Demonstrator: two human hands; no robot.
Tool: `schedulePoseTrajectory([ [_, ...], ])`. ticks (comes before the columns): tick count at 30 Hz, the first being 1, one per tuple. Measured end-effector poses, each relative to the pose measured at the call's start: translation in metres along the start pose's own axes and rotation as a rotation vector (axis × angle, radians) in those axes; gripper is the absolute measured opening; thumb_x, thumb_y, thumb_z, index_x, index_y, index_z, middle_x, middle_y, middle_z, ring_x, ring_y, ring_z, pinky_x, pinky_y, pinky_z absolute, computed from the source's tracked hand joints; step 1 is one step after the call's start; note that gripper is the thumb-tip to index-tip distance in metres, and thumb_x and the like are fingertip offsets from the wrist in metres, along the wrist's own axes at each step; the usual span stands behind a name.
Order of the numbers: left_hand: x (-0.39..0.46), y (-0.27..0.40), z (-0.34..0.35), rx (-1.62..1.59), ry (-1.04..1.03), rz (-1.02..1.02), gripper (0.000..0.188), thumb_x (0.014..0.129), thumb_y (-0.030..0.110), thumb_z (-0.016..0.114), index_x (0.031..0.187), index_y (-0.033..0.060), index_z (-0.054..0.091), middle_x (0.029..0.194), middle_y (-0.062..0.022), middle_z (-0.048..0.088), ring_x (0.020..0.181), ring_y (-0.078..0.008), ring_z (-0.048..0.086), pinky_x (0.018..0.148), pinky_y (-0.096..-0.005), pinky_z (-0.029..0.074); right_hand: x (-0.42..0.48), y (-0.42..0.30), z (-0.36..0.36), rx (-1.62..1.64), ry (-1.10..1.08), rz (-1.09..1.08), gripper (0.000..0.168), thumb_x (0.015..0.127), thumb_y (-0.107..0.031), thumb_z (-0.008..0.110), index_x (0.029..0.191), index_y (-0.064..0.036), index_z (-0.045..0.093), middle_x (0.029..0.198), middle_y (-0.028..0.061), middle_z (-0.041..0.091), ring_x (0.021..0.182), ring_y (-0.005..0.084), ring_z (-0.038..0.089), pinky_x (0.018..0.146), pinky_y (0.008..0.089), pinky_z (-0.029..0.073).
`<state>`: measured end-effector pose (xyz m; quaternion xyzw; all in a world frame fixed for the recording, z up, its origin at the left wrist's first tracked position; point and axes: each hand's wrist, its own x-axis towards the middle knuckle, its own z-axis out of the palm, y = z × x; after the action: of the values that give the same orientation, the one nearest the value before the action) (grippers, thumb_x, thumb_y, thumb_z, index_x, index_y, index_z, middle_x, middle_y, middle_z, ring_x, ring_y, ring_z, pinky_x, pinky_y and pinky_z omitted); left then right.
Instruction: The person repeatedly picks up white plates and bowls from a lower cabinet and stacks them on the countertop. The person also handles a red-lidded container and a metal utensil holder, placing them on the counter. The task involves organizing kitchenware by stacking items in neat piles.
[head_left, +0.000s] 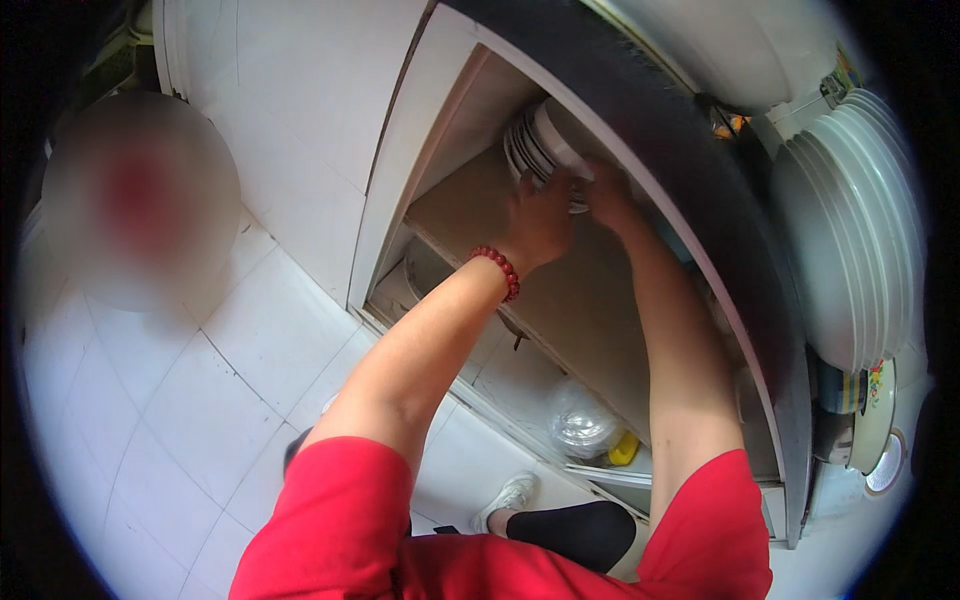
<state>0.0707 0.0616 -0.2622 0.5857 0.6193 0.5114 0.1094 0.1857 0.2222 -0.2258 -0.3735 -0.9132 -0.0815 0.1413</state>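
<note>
Deep in an open cabinet, a stack of white dishes with dark bands (529, 146) stands on the upper shelf (465, 196). My left hand (541, 219), with a red bead bracelet (496, 268) at the wrist, has its fingers against the near side of the stack. At the stack's right side is my right hand (609, 196), its fingers in shadow and partly hidden. Both hands hold the stack between them. A plain white piece (559, 135) lies at the top of the stack; whether it is a bowl or a plate is unclear.
A dark counter edge (720, 202) curves above the opening. Large pale plates (832, 240) are stacked on the counter, near a flowered basin (877, 412). The lower compartment holds a clear plastic bag (585, 424) and a yellow object (624, 450). A round blurred shape (142, 202) is at left.
</note>
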Motion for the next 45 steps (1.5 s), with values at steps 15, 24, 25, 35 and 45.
schedulePoseTrajectory([
  [15,0.013,-0.022,0.009,-0.1,0.096,0.093,0.062,0.079,0.009,0.054,0.136,0.0039,0.031,0.136,-0.0217,0.04,0.12,-0.0476,0.04,0.098,-0.0518,0.037,-0.009,-0.041,-0.062,0.064,0.092,-0.008,0.032,0.086,-0.023,0.061,0.108,-0.001,0.062,0.105,0.0179,0.064,0.101,0.0296,0.059,0.091,0.0386,0.042],
  [24,-0.042,0.021,-0.106,-0.052,-0.122,0.296,0.077,0.075,0.004,0.063,0.141,0.0065,0.023,0.146,-0.0234,0.021,0.117,-0.0436,0.046,0.089,-0.0468,0.047,-0.15,-0.112,-0.125,0.259,0.092,0.117,0.023,0.085,-0.019,0.064,0.1,-0.002,0.064,0.091,0.0119,0.067,0.084,0.0252,0.063,0.076,0.0328,0.048],
  [25,-0.052,0.022,-0.12,-0.013,-0.11,0.409,0.076,0.076,0.005,0.064,0.141,0.0067,0.024,0.146,-0.0223,0.022,0.114,-0.0439,0.047,0.087,-0.0461,0.048,-0.164,-0.139,-0.14,0.344,0.034,0.165,0.02,0.085,-0.017,0.064,0.097,-0.002,0.064,0.088,0.0113,0.067,0.08,0.0238,0.064,0.072,0.0318,0.049],
  [35,-0.149,0.095,-0.29,0.141,-0.655,0.562,0.028,0.072,0.009,0.075,0.094,0.0022,0.061,0.098,-0.013,0.065,0.079,-0.0299,0.065,0.071,-0.0349,0.054,-0.245,-0.227,-0.211,0.638,-0.092,-0.474,0.011,0.08,-0.011,0.065,0.087,-0.004,0.062,0.081,0.0111,0.062,0.083,0.0293,0.058,0.075,0.0394,0.046],
  [45,-0.134,0.209,-0.426,0.572,0.005,0.829,0.033,0.065,0.009,0.077,0.091,0.0016,0.058,0.098,-0.0132,0.06,0.088,-0.0317,0.06,0.076,-0.0355,0.051,-0.172,-0.277,-0.354,0.239,0.427,-0.871,0.007,0.08,-0.012,0.061,0.08,-0.005,0.059,0.077,0.0101,0.061,0.081,0.029,0.058,0.075,0.0412,0.045],
])
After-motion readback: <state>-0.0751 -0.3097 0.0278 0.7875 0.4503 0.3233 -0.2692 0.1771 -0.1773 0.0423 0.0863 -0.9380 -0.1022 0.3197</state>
